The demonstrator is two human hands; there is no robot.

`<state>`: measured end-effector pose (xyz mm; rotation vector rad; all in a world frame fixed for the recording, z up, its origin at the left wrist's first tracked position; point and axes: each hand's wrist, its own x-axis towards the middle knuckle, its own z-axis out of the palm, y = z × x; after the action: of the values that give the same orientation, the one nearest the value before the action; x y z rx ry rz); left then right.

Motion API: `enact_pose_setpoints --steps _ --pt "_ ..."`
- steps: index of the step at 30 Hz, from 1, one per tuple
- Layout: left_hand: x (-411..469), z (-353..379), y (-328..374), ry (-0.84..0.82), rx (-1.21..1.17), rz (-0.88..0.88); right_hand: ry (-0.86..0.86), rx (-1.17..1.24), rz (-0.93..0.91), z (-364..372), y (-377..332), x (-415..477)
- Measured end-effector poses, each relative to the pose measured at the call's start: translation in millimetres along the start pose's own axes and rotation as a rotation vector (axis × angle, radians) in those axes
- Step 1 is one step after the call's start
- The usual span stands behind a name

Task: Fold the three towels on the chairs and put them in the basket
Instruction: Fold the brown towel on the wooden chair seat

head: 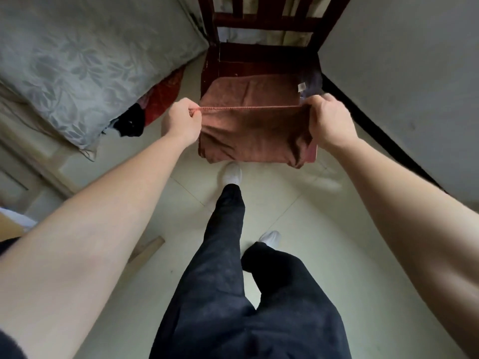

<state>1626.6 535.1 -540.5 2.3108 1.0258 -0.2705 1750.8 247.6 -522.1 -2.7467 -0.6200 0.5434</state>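
A pale tiled floor [298, 229] is seen between a bed [77, 60] and a wall. Over the dark wooden chair [261, 24] a brown towel [248, 130] is held, its stitched edge stretched left to right, pinched by curled fingers of the left hand [181, 120] and right hand [329, 120]; the rest is draped over the seat's front.

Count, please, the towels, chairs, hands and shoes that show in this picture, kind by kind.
Towels: 1, the brown towel, its edge pinched taut between both hands.
Chairs: 1, the wooden chair.
Hands: 2, left hand, right hand.
Shoes: 2, front shoe, rear shoe.
Total: 6.
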Motion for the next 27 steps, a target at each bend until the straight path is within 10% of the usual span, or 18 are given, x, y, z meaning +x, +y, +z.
enact_pose_setpoints --steps 14,27 --pt "190 69 -2 -0.117 0.224 0.019 -0.125 -0.162 0.187 87 19 187" --pt "193 101 -16 -0.307 0.307 0.204 -0.185 -0.299 0.095 121 29 197"
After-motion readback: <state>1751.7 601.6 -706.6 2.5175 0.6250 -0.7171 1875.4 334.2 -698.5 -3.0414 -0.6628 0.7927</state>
